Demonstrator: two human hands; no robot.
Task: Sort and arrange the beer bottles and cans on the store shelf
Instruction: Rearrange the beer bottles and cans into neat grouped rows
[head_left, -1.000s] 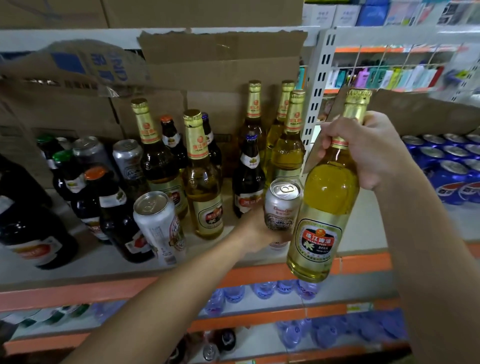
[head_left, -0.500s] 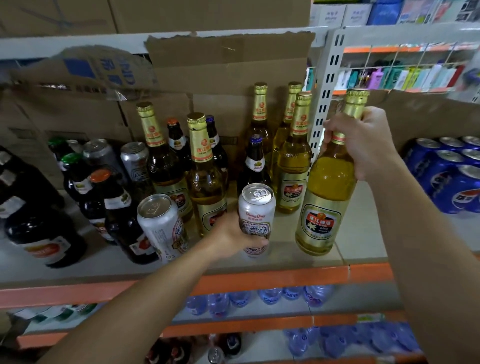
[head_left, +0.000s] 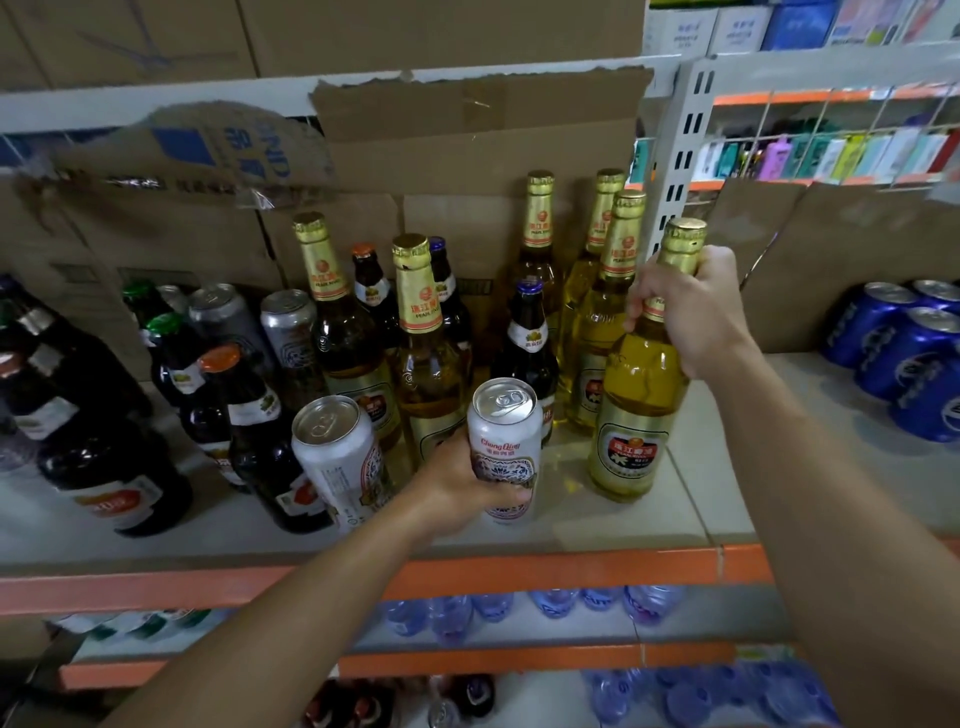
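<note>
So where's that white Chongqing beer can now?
Head view: the white beer can is centre front of the shelf, in the left hand, between another white can and the tall golden glass bottle.

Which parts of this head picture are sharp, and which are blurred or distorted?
Head view: the held can and gold bottle are sharp. Head view: the dark bottles at left and blue cans at right are smeared. Head view: the wide lens makes both groups lean outward.

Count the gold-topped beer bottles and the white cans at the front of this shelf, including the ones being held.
Gold-topped beer bottles: 6, one gripped by the right hand
White cans at the front: 2, one gripped by the left hand
Total: 8
</note>
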